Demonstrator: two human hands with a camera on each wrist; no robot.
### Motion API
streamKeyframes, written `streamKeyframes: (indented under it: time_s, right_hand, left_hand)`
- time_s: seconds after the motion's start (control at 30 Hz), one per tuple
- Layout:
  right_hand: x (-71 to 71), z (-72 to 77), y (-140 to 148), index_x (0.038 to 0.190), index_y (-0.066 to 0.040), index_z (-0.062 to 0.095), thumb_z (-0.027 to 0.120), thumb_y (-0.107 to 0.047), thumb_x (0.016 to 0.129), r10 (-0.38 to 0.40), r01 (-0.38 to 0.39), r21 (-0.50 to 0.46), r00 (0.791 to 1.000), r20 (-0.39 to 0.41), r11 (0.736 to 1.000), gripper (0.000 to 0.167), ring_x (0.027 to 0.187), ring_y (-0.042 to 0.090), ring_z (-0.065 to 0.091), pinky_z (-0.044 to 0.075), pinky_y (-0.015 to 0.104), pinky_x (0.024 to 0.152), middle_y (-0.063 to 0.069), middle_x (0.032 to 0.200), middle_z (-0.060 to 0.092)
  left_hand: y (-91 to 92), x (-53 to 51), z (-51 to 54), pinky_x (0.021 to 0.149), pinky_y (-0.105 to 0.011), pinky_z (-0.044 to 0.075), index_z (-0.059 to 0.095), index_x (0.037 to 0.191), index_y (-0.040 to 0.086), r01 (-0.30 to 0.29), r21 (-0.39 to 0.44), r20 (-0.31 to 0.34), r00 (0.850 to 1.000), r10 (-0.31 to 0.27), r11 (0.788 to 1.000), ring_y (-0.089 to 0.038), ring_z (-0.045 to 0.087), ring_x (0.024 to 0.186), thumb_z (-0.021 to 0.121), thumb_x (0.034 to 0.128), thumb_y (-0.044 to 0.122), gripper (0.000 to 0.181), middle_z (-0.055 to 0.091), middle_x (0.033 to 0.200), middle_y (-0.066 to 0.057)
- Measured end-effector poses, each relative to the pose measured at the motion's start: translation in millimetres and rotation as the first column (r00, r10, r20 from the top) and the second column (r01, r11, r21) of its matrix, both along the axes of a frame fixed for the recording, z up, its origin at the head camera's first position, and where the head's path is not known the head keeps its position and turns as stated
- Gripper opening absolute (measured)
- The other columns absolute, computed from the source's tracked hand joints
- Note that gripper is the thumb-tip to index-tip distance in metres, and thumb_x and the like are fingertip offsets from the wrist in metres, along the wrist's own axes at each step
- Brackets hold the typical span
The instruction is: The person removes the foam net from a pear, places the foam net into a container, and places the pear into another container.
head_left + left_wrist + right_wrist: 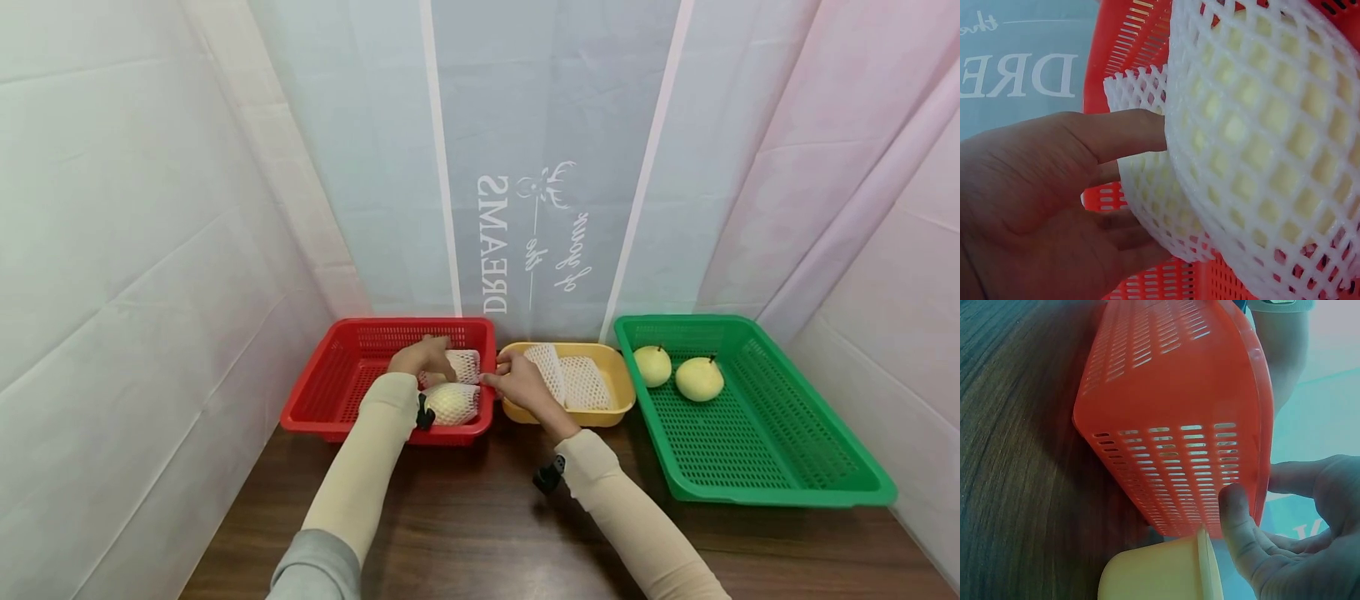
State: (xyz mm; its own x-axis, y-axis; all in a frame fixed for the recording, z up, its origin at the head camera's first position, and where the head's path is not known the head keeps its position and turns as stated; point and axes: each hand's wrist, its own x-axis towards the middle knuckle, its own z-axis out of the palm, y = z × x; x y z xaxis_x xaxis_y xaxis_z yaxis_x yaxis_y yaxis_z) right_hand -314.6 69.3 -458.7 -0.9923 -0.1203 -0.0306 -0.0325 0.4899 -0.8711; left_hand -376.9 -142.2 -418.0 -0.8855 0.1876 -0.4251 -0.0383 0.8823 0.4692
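Note:
In the head view my left hand [423, 358] is inside the red basket [352, 429] and holds the farther pear in its white foam net [465, 365]. The left wrist view puts my left hand's [1060, 200] fingers and thumb about that netted pear [1160, 187], partly hidden. A second netted pear [452, 405] lies nearer and fills much of that view [1272, 131]. My right hand [525, 385] pinches the basket's right rim; in the right wrist view one finger [1235, 509] lies against the outer wall [1179, 406] and another digit [1300, 477] meets the rim.
A yellow tray [618, 383] with white foam nets [585, 383] stands between the baskets. On the right, a green basket [787, 497] holds two bare pears, one [652, 367] left of the other [700, 379]. All stand on a dark wooden table [480, 517] before a printed curtain [555, 100].

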Motion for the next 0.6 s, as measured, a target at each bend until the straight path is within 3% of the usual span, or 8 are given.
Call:
streamKeyframes:
  time_s: [0.07, 0.23, 0.3, 0.4, 0.6]
  right_hand:
    - [0.4, 0.6, -0.5, 0.131, 0.003, 0.059, 0.08, -0.021, 0.095, -0.001, 0.001, -0.018, 1.0, 0.01, 1.0, 0.049, 0.078, 0.022, 0.071, 0.065, 0.042, 0.08, 0.018, 0.107, 0.074]
    - [0.7, 1.4, -1.0, 0.132, 0.004, 0.058, 0.079, -0.02, 0.095, -0.004, 0.005, -0.039, 1.0, 0.019, 0.999, 0.049, 0.077, 0.021, 0.072, 0.065, 0.044, 0.082, 0.019, 0.108, 0.075]
    - [0.5, 1.5, -1.0, 0.132, 0.004, 0.059, 0.08, -0.02, 0.095, -0.006, 0.007, -0.047, 1.0, 0.019, 0.999, 0.049, 0.076, 0.021, 0.072, 0.065, 0.045, 0.081, 0.019, 0.108, 0.075]
    - [0.1, 1.2, -1.3, 0.131, 0.004, 0.059, 0.08, -0.019, 0.095, -0.008, 0.009, -0.055, 1.0, 0.02, 0.998, 0.047, 0.076, 0.021, 0.072, 0.065, 0.046, 0.082, 0.019, 0.107, 0.074]
    - [-1.2, -0.1, -1.0, 0.129, 0.004, 0.06, 0.079, -0.019, 0.096, -0.012, 0.013, -0.057, 1.0, 0.015, 0.998, 0.045, 0.073, 0.02, 0.072, 0.065, 0.047, 0.081, 0.018, 0.105, 0.075]
  left_hand:
    - [-0.8, -0.8, 0.0, 0.127, -0.064, 0.028, 0.025, 0.171, 0.018, 0.001, -0.008, 0.011, 1.0, -0.001, 1.0, -0.036, 0.004, 0.167, 0.082, 0.0916, 0.029, 0.098, 0.004, 0.18, -0.016]
    - [-1.4, -3.6, -1.9, 0.123, -0.061, 0.036, 0.025, 0.171, 0.02, -0.004, -0.024, 0.057, 0.998, 0.005, 1.0, -0.035, 0.029, 0.161, 0.082, 0.091, 0.032, 0.099, 0.029, 0.176, -0.011]
    - [-1.0, -4.8, -2.4, 0.123, -0.061, 0.037, 0.024, 0.171, 0.02, -0.005, -0.026, 0.071, 0.997, 0.007, 1.0, -0.035, 0.034, 0.159, 0.082, 0.0907, 0.032, 0.099, 0.032, 0.175, -0.01]
    - [-0.5, -5.8, -1.7, 0.124, -0.061, 0.036, 0.023, 0.171, 0.019, -0.002, -0.042, 0.073, 0.997, 0.005, 0.999, -0.035, 0.032, 0.16, 0.082, 0.0902, 0.032, 0.101, 0.03, 0.176, -0.011]
    - [-0.8, -4.3, 0.3, 0.124, -0.063, 0.033, 0.021, 0.172, 0.019, -0.013, -0.088, 0.075, 0.997, 0.019, 0.996, -0.038, 0.019, 0.164, 0.083, 0.089, 0.038, 0.106, 0.011, 0.179, -0.016]
